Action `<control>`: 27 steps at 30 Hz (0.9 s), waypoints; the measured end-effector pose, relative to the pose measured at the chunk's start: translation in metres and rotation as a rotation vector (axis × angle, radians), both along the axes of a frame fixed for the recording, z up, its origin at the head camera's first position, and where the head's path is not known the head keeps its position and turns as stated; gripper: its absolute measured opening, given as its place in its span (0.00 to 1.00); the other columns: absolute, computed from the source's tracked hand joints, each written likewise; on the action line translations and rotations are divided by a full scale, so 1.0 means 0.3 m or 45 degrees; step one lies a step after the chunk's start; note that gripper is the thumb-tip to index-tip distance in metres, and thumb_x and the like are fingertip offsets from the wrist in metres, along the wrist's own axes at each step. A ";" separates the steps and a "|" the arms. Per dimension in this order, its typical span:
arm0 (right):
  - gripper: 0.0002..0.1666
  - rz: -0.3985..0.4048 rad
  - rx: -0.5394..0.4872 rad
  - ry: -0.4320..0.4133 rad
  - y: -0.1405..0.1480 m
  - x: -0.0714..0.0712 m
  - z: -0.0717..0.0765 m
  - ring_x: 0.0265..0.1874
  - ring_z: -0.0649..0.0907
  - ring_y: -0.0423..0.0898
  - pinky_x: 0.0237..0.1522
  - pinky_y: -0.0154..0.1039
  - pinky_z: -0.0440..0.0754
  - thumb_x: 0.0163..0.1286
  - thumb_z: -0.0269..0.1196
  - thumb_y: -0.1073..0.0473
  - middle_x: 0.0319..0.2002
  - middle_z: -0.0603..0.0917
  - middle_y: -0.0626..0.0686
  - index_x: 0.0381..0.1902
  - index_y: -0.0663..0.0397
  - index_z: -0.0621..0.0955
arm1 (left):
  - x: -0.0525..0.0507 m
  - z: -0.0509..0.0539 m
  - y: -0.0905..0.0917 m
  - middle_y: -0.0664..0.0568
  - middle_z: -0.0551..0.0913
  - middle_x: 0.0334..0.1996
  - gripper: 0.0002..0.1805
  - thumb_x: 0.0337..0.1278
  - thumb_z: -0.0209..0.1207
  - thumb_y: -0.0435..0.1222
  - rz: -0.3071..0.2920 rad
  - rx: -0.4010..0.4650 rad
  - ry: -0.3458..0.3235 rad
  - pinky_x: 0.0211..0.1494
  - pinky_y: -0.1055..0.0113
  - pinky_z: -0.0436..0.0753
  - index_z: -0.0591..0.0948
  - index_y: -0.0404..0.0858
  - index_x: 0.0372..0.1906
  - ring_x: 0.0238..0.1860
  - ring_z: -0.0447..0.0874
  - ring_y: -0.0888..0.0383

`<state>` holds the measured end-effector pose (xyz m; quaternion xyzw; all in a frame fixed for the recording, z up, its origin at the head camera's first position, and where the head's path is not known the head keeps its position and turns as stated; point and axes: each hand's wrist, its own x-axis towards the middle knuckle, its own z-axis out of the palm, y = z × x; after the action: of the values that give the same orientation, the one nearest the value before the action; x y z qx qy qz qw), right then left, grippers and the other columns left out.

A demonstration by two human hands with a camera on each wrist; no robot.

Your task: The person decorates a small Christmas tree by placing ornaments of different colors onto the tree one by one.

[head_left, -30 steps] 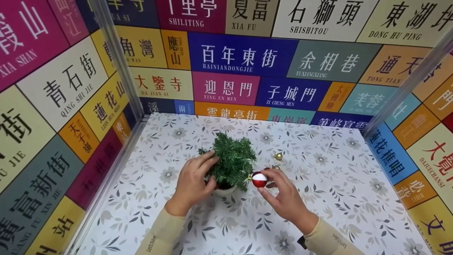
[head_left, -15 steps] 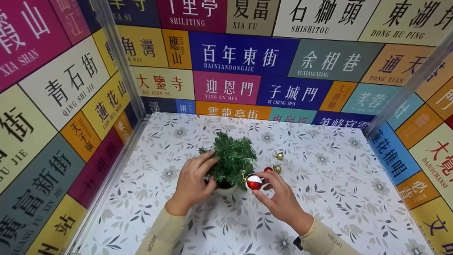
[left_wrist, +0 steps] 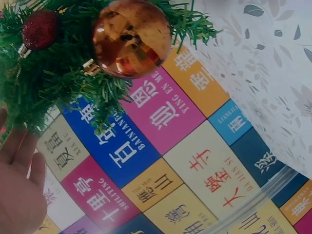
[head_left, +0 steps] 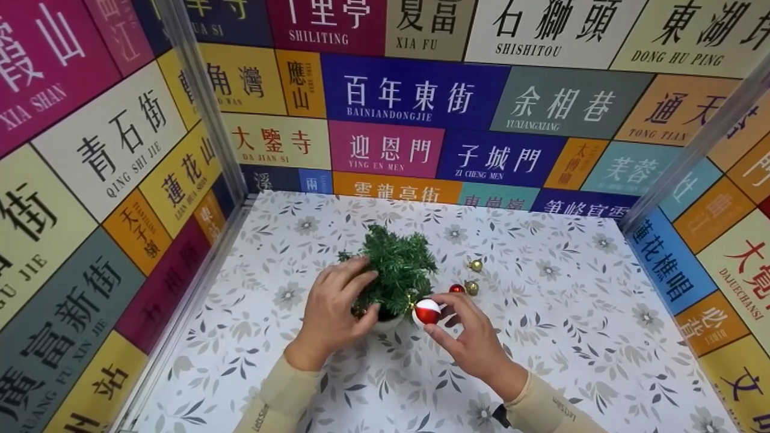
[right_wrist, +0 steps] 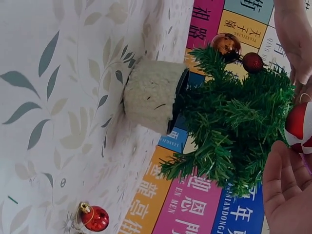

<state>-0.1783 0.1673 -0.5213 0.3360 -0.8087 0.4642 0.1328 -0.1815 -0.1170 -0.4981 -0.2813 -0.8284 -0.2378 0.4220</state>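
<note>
A small artificial Christmas tree point(head_left: 402, 258) stands upright in a rough whitish pot point(right_wrist: 151, 95). My left hand point(head_left: 338, 304) is at the tree's left side, its fingertips among the branches and partly hidden. My right hand point(head_left: 478, 343) pinches a red and white bauble point(head_left: 428, 311) between thumb and fingers, at the tree's lower right edge. The bauble's gold cap and loop face the branches; whether they touch cannot be told. A shiny copper-coloured bauble point(left_wrist: 131, 39) and a dark red glittery bauble point(left_wrist: 41, 29) hang on the tree.
Right of the tree lie a red bauble point(head_left: 456, 289) and two gold baubles point(head_left: 473, 287). A white tablecloth with a leaf pattern point(head_left: 289, 294) covers the table. Panels with large printed characters point(head_left: 415, 87) wall in the back and sides.
My right hand has moved left with the red and white bauble, closer to the tree. The red bauble on the table has come into sight. My left hand has shifted slightly right.
</note>
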 end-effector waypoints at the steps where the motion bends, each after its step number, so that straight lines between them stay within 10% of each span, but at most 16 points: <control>1: 0.29 0.005 -0.013 0.002 -0.003 0.001 0.001 0.41 0.82 0.41 0.35 0.40 0.84 0.66 0.70 0.56 0.52 0.79 0.40 0.64 0.42 0.76 | 0.004 0.005 0.006 0.42 0.78 0.61 0.26 0.44 0.69 0.43 -0.006 0.000 0.028 0.62 0.50 0.73 0.84 0.38 0.52 0.61 0.76 0.45; 11: 0.27 0.011 -0.075 -0.059 -0.021 0.016 0.010 0.38 0.83 0.41 0.32 0.37 0.83 0.66 0.70 0.58 0.50 0.80 0.41 0.62 0.48 0.77 | 0.034 0.019 0.082 0.46 0.83 0.54 0.16 0.47 0.72 0.50 -0.102 -0.079 0.028 0.62 0.52 0.74 0.85 0.43 0.30 0.59 0.78 0.47; 27: 0.27 0.033 -0.058 -0.123 -0.027 0.036 -0.034 0.35 0.83 0.41 0.31 0.40 0.83 0.65 0.70 0.58 0.49 0.82 0.42 0.61 0.41 0.77 | 0.036 0.014 0.086 0.47 0.83 0.54 0.03 0.49 0.65 0.36 -0.091 -0.061 0.044 0.60 0.48 0.75 0.84 0.43 0.25 0.61 0.77 0.47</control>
<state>-0.1675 0.1593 -0.5314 0.3207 -0.7989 0.4998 0.0952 -0.1706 -0.0912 -0.4939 -0.3250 -0.8158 -0.2279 0.4207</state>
